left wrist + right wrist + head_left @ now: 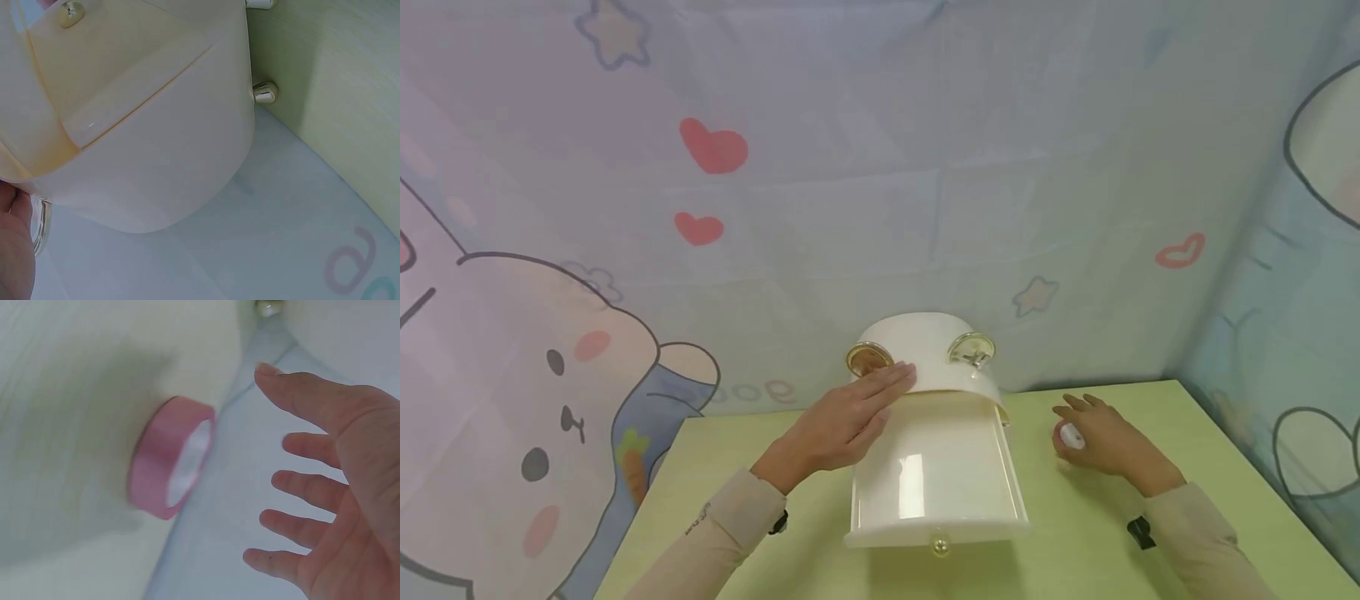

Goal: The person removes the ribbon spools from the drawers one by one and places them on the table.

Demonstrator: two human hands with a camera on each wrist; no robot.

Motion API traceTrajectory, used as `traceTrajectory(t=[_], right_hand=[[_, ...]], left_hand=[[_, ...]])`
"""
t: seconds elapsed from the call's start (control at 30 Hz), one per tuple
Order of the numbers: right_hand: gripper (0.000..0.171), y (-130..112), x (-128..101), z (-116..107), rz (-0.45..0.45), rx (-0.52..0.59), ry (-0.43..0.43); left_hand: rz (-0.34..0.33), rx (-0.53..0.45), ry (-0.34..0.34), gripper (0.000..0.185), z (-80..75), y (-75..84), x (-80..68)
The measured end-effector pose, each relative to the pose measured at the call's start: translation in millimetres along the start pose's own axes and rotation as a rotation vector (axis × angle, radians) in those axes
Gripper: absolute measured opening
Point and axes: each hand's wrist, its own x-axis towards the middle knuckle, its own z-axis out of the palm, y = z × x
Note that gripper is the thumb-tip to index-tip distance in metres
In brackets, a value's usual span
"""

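A white rounded box (917, 333) with two gold ear-like discs stands on the table. From its front extends a shiny white tray-like section (955, 467) bearing a small gold knob (940, 546). My left hand (842, 421) rests on the curved top, its fingers laid out straight beside the left gold disc (868, 358). To the right, my right hand (1105, 442) hovers by a roll of pink tape (159, 459), fingers spread. In the right wrist view a gap shows between the hand and the tape, which stands on its edge.
The light green table (805, 550) reaches back to a printed cloth backdrop (820, 208). Another cloth wall (1292, 333) rises along the right side. Small gold feet (265, 92) hold the box off the tabletop.
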Motion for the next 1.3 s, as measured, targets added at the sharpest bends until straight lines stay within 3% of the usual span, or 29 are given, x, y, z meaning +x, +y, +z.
traceTrajectory(t=[0.23,0.47,0.77,0.9,1.03,1.3], right_hand=[[0.053,-32.4,-3.9,-19.0,-0.147,-0.083,0.135],[0.07,-68.9,-17.4,-41.9,-0.227,-0.144,0.153],[0.062,-99.1,-23.2,-57.0,-0.364,-0.185,0.33],[0.041,-107.1,-28.6,-63.5,-0.421,-0.164,0.405],[0.063,-116.7,-34.4,-67.3,-0.471,-0.141,0.479],[0.051,-135.4,-43.9,-77.1,-0.547,-0.105,0.6]], left_hand=[[0.005,0.015,0.003,0.055,0.8,-2.2,1.2],[0.005,0.012,0.014,0.055,1.2,-3.1,1.3],[0.014,0.019,0.023,0.055,-2.6,-1.9,1.2],[0.007,0.004,0.016,0.055,-1.3,-1.0,2.3],[-0.005,-0.008,0.017,0.055,-0.2,-0.6,2.2],[-0.013,-0.022,0.015,0.054,1.1,0.5,0.2]])
